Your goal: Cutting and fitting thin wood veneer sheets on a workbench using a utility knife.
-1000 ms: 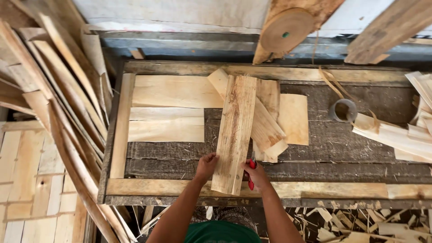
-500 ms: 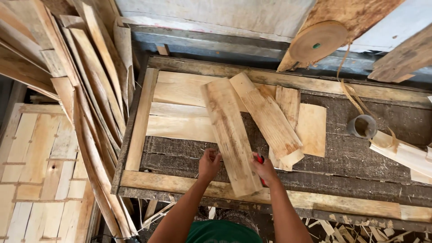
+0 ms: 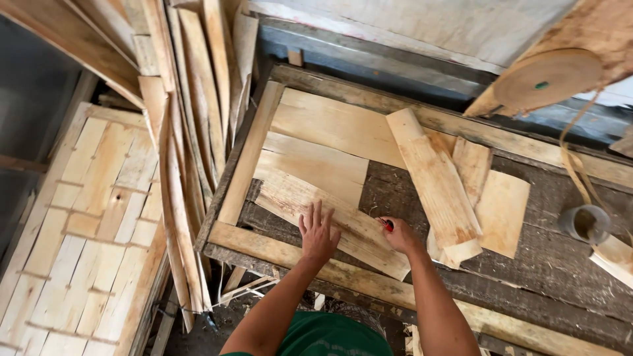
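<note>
1. Since the earlier frame, the long pale wood veneer strip [image 3: 330, 221] has been swung from near-upright to a slant, w/ its upper end now at the left of the bench and its lower end by the near rail.
2. The left hand [image 3: 318, 232] is being pressed flat on that strip, fingers spread wide, nothing gripped.
3. The right hand [image 3: 398, 234] is being rested at the strip's right edge, closed around a small red tool [image 3: 387, 225]; the tool's type cannot be told.
4. The strip is being laid partly over the flat pale veneer sheets [image 3: 323, 142] inside the rough wooden frame [image 3: 245, 158] on the dark workbench [image 3: 547, 260].
5. A second curled veneer strip [image 3: 438, 188] is lying to the right, apart from both hands, over smaller pieces.
6. A roll of tan tape [image 3: 547, 79] is hanging top right; a small grey cup [image 3: 585, 224] is standing beneath it.
7. Bent veneer offcuts [image 3: 184, 132] are leaning at the left.
</note>
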